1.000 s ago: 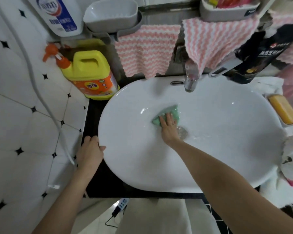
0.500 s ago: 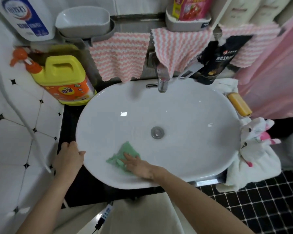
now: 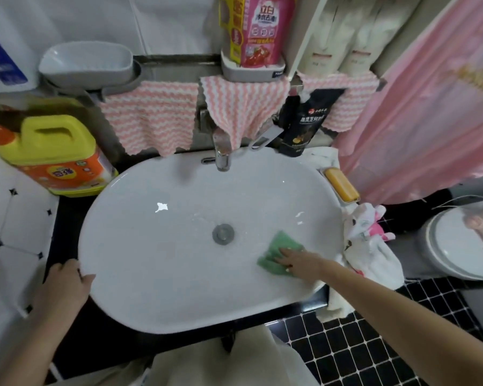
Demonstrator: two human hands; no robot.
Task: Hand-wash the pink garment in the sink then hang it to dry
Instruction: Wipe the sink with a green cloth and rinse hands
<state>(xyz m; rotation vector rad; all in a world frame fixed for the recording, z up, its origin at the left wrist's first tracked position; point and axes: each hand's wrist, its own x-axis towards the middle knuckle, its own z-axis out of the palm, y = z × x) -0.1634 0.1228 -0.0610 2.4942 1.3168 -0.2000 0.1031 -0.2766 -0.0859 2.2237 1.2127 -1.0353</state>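
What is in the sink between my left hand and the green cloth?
Head view: between left hand on the rim and cloth under the right hand, only bare sink basin; the drain sits just off that line.

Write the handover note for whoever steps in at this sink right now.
Left hand rests on the left rim of the sink. Right hand presses a green cloth flat against the basin's right side, right of the drain.
Pink fabric hangs to the right of the sink; I cannot tell whether it is the garment. Nothing pink is in the basin. Soap bar sits by the right rim.
Done: nothing yet beyond wiping the basin.
Left: wash the garment, then hang it.
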